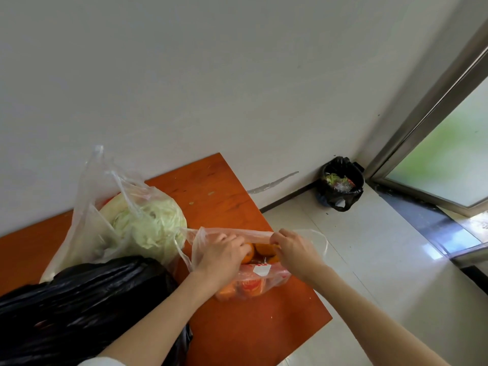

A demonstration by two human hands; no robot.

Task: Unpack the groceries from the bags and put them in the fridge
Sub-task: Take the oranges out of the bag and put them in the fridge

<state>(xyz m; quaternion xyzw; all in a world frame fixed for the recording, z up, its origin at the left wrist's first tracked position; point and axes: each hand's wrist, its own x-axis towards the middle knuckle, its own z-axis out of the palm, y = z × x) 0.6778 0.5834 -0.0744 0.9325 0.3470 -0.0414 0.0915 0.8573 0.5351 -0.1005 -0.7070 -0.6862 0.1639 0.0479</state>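
At the far left of the table (237, 326) lies a black bag (79, 299), knotted or folded shut, its contents hidden; it sags, so whatever is in it probably shifts and wants a hold under the bulk, not by the thin film.

Behind it stands a clear bag (89, 220) with a cabbage (155, 225) inside, mouth open and handles sticking up. The cabbage looks dense and firm, likely heavy for its size, with loose outer leaves that could tear; cupping it from below with both palms seems safest.

Next comes the small bag (253, 283) of oranges (260, 249), near the table's right edge. The left hand (221, 257) pinches the near-left part of its rim, fingers curled over the film. The right hand (295, 249) pinches the right part of the rim, and together they pull the mouth wide. The film is soft, slippery and thin. The oranges look round and firm, apt to roll once freed, so each is best taken with fingers wrapped round it.

On the floor at the right, in the corner, sits a bin (340, 183).
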